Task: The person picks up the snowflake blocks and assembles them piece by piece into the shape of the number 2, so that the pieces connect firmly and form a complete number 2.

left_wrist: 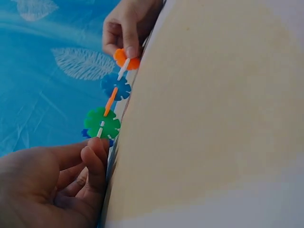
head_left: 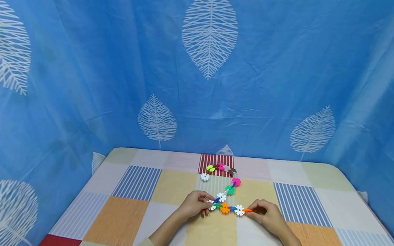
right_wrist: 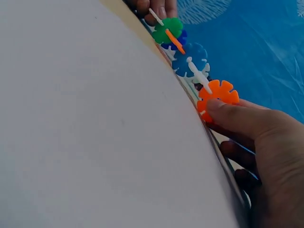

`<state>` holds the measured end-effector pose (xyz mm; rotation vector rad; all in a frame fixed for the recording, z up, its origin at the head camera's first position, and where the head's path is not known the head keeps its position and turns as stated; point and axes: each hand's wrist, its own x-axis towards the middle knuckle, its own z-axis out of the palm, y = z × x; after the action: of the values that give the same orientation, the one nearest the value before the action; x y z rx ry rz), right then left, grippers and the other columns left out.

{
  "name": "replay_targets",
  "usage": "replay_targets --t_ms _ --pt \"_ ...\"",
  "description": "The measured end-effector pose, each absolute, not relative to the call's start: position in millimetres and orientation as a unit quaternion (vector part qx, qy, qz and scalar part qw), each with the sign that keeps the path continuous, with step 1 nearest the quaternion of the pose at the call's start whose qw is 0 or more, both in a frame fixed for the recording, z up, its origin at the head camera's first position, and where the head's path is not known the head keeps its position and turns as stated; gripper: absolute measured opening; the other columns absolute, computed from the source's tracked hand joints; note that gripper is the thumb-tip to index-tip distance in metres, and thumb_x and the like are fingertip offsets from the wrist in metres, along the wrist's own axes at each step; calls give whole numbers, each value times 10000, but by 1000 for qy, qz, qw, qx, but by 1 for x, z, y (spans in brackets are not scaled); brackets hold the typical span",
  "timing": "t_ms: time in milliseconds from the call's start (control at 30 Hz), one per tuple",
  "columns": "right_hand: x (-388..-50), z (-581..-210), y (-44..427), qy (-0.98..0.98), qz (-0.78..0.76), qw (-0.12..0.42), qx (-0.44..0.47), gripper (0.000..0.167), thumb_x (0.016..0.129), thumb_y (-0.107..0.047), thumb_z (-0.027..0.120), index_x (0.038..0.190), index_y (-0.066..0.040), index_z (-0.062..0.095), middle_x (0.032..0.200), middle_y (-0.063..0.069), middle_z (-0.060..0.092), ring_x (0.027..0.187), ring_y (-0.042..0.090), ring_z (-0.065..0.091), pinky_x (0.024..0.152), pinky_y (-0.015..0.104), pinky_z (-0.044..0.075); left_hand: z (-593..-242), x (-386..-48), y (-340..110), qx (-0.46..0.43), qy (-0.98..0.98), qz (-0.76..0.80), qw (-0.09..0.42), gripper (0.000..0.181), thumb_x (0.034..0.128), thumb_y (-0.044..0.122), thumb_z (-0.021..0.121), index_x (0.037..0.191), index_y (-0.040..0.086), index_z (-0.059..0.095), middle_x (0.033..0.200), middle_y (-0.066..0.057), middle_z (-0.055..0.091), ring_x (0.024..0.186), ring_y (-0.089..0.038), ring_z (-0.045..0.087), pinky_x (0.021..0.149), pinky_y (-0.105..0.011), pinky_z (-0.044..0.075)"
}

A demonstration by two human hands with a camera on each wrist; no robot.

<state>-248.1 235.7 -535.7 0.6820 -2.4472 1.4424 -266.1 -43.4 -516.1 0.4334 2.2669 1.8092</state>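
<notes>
A chain of slotted plastic flower discs lies on the table, bent like a zigzag. My left hand [head_left: 193, 204] pinches a white disc [head_left: 213, 206] at the chain's near left bend, beside a green disc [left_wrist: 101, 122]. At the near right end, my right hand [head_left: 269, 216] holds an orange disc [right_wrist: 219, 93] between thumb and fingers. Between the hands run an orange disc [head_left: 225, 208], a blue disc [right_wrist: 190, 59] and a white disc [head_left: 239, 210]. From the bend the chain goes back through another white disc [head_left: 221, 197], a green disc [head_left: 230, 190] and a pink disc [head_left: 236, 181].
Farther back the chain curves left to a yellow-green disc [head_left: 211, 168]. A white disc [head_left: 205, 177] lies just in front of it; whether they join I cannot tell. The table has a patchwork cloth [head_left: 173, 184], and a blue leaf-print curtain [head_left: 255, 105] surrounds its back and sides.
</notes>
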Motion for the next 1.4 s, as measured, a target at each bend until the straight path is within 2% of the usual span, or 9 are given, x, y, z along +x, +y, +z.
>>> replay_targets --t_ms 267,400,533,667,900,1133,1233,1300,1400 --pt "-244 -536 213 -826 492 90 259 110 751 -137 758 778 -157 654 737 -65 616 631 62 530 540 228 476 -513 -261 -72 172 794 577 87 178 832 50 667 1000 -8 673 674 -37 590 513 -93 532 465 -204 483" --pt "-239 -534 200 -825 483 103 274 127 740 -84 760 769 -135 646 736 -35 611 636 65 528 541 220 471 -512 -259 -83 183 823 531 85 282 792 140 728 1044 26 676 669 5 555 516 -79 489 456 -183 429" --pt "-228 -521 189 -827 471 124 281 140 724 -42 762 774 -105 648 731 18 593 644 92 526 547 220 466 -512 -256 -88 208 851 478 54 384 744 180 776 1082 45 653 699 31 511 531 -55 437 455 -176 365" --pt "-219 -507 183 -830 469 130 271 144 712 -19 763 779 -84 654 729 31 588 649 116 544 564 222 482 -514 -256 -89 226 860 458 21 372 710 142 798 1022 41 622 744 30 544 552 -28 470 482 -184 400" --pt "-218 -501 185 -827 470 125 283 141 717 -8 759 784 -72 653 747 60 606 667 175 563 588 245 498 -517 -257 -89 243 861 447 2 336 686 162 819 941 64 622 712 51 536 554 -11 472 514 -186 422" --pt "-225 -511 191 -836 466 112 268 145 737 7 739 820 -81 659 787 46 613 700 155 567 616 245 503 -518 -257 -87 248 865 436 4 346 671 227 831 916 107 617 710 73 525 545 -3 466 503 -173 414" --pt "-233 -523 197 -840 464 96 263 141 759 -49 739 859 -116 666 822 5 617 731 123 568 639 235 501 -518 -256 -87 247 866 434 5 356 667 244 833 913 111 613 708 72 519 546 -6 462 501 -174 411" --pt "-239 -530 202 -841 467 78 262 151 769 -107 744 897 -140 669 851 -27 627 754 103 571 657 233 501 -517 -255 -86 247 872 422 -3 356 690 283 815 921 106 609 697 73 514 546 -10 453 498 -177 408" --pt "-243 -532 212 -835 481 47 263 224 777 -186 744 981 -138 665 883 -41 635 780 102 577 678 234 500 -512 -252 -85 229 895 382 -13 358 812 436 669 947 112 599 658 90 508 528 -27 445 483 -199 402"
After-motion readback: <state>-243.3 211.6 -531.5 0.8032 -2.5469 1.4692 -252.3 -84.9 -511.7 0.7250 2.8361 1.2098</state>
